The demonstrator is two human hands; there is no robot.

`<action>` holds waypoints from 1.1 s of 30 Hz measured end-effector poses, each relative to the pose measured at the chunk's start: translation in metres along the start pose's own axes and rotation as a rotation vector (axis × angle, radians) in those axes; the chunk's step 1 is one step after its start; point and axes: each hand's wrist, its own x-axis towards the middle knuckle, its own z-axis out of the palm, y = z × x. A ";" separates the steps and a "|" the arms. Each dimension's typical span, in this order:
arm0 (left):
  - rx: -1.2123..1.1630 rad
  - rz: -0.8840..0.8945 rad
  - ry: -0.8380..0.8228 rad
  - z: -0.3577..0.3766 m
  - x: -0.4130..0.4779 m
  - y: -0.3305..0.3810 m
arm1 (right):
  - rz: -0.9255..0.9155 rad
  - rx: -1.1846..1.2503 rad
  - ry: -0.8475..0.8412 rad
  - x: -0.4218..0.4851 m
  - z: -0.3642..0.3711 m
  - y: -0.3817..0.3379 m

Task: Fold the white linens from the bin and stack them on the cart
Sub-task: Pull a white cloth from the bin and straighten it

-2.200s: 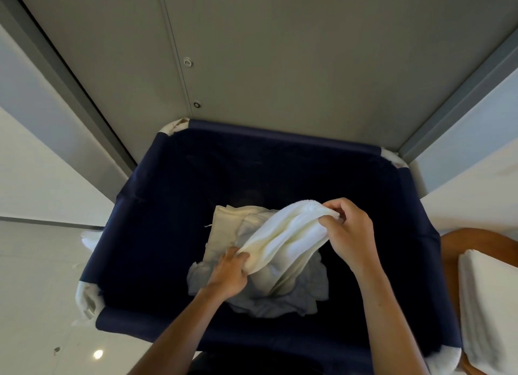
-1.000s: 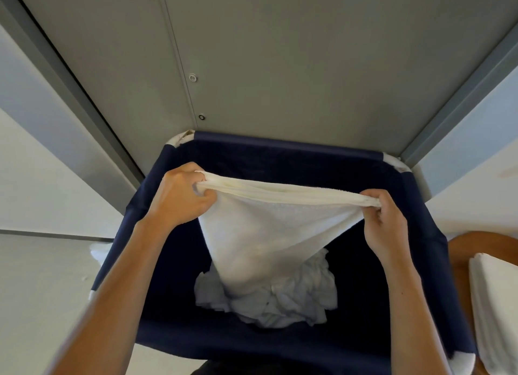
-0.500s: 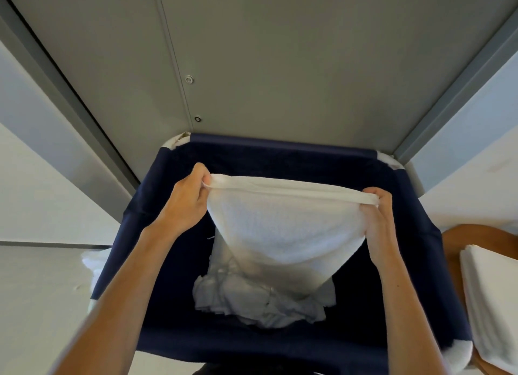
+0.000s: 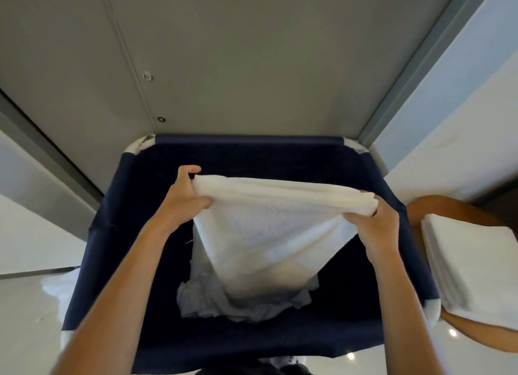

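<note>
A white towel (image 4: 266, 234) hangs stretched above the dark blue fabric bin (image 4: 246, 153). My left hand (image 4: 183, 199) pinches its upper left corner and my right hand (image 4: 374, 224) grips its upper right corner. The towel's lower part droops down into the bin. Beneath it, crumpled white linens (image 4: 213, 299) lie on the bin's bottom, partly hidden by the towel. At the right, a stack of folded white towels (image 4: 471, 268) rests on the brown wooden cart surface (image 4: 437, 206).
A grey panelled wall (image 4: 238, 61) rises directly behind the bin. Glossy white floor (image 4: 25, 304) shows at the left, with a bit of white cloth beside the bin's left wall. White wall lies at the right above the cart.
The towel was lifted out of the bin's pile and spread between both hands. In the last half second the top edge has bunched thicker and my right hand sits a little lower.
</note>
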 end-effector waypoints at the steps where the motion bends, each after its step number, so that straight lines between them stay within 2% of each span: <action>1: -0.009 0.006 0.004 -0.002 0.003 0.001 | 0.005 -0.005 0.017 -0.001 -0.003 0.001; 8: -0.130 0.132 0.033 0.021 0.004 0.025 | -0.075 -0.143 0.045 -0.005 -0.036 -0.006; 14: -0.201 0.234 0.045 0.063 -0.009 0.059 | -0.088 0.000 0.014 0.011 -0.081 0.011; 20: -0.175 0.364 0.219 0.137 -0.032 0.119 | -0.129 0.230 0.016 0.038 -0.145 0.028; 24: -0.220 0.380 0.375 0.183 -0.051 0.172 | -0.060 0.400 0.019 0.055 -0.195 0.042; 28: -0.305 0.383 0.434 0.231 -0.067 0.215 | 0.126 0.609 0.002 0.069 -0.253 0.050; 30: -0.369 0.377 0.426 0.254 -0.074 0.232 | 0.116 0.633 0.003 0.074 -0.283 0.054; 33: -0.389 0.386 0.408 0.287 -0.080 0.256 | 0.009 0.502 0.031 0.081 -0.325 0.064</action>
